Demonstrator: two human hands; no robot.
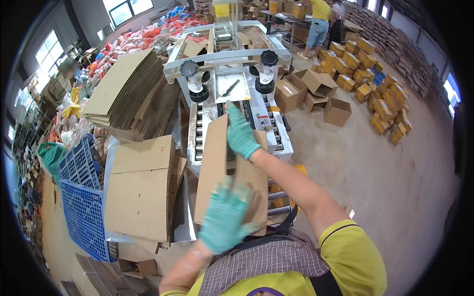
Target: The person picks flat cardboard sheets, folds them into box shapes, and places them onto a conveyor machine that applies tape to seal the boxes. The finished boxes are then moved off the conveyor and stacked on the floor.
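A brown cardboard box (210, 172) lies in front of me on the rollers, its long top flaps partly folded in with a dark gap between them. My left hand (224, 217), in a green knit glove, is over the near end of the box. Its fingers are spread and slightly smeared by motion. At the far end, my right hand (240, 132), also gloved in green, rests on the box with its fingers stretched forward. Beyond it, a dark-handled knife (230, 88) lies on the white plate of a roller machine (197, 74) with black knobs.
Flat cardboard blanks are stacked at left (118, 93) and nearer me (138, 192). Blue plastic pallets (81, 217) lean beside them. Open cartons (338, 111) and a pile of yellow-taped boxes (365, 74) occupy the right floor. A person (320, 24) stands at a far table.
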